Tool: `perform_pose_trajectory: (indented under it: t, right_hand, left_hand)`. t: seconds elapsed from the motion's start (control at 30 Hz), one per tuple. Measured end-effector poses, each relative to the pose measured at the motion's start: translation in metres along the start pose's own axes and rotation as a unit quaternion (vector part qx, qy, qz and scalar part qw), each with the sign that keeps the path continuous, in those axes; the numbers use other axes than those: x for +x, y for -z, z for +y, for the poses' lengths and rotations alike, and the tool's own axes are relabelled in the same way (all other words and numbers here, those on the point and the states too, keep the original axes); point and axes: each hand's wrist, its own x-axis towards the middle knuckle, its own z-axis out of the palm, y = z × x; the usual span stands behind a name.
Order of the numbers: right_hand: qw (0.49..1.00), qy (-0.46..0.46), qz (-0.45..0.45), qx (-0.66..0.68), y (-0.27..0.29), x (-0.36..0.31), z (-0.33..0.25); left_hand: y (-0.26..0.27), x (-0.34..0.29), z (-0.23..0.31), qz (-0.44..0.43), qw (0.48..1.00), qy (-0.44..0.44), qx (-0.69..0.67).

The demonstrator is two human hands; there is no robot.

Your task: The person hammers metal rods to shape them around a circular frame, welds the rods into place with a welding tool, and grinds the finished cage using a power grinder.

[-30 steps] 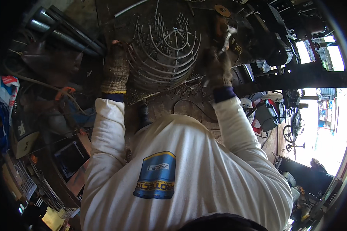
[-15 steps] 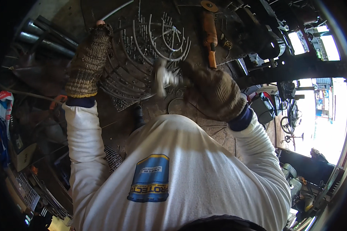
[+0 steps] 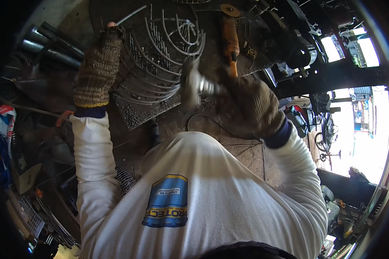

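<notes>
The right hand (image 3: 251, 102) grips a blurry hammer-like tool (image 3: 196, 84) so it points left; the left hand (image 3: 99, 67) is beside a rod (image 3: 132, 14), grip hidden.

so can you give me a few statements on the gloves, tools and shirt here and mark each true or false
1. The left hand and the right hand both wear brown knitted gloves. True.
2. The right hand's grip is empty. False: it is around a blurred, silvery metal tool.
3. An orange-bodied angle grinder lies to the right of the curved grey metal rods. True.
4. The person's shirt is plain black. False: it is a white long-sleeved shirt with a blue-and-yellow print.
</notes>
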Motion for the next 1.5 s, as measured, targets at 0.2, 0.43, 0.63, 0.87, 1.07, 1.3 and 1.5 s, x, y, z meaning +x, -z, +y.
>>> perform_pose_trajectory:
  t: [0.2,0.43,0.63,0.87,1.07,1.3,1.5]
  right_hand:
    - [0.985,0.15,0.072,0.044,-0.026,-0.009,-0.011]
    - [0.931,0.183,0.074,-0.307,0.006,0.011,0.017]
    - [0.992,0.122,-0.016,-0.038,0.008,0.016,-0.023]
    - [0.832,0.286,0.169,-0.444,0.005,0.022,0.015]
    - [0.996,0.032,-0.064,-0.058,0.002,0.018,-0.02]
    - [0.945,0.186,0.057,-0.263,0.0,0.019,0.014]
    - [0.998,-0.06,0.01,0.026,-0.024,0.004,0.01]
  left_hand:
    - [-0.002,0.001,0.011,0.009,1.0,0.012,-0.012]
    - [-0.002,0.008,0.01,0.073,0.992,-0.072,-0.067]
    - [-0.017,0.009,-0.025,0.038,0.994,-0.054,-0.091]
    - [-0.025,0.019,-0.037,0.072,0.984,-0.095,-0.13]
    - [-0.007,0.013,-0.011,-0.018,0.988,0.075,-0.133]
    - [-0.04,0.021,-0.064,0.121,0.971,-0.2,-0.051]
    - [-0.065,0.012,-0.104,-0.006,0.968,-0.096,-0.232]
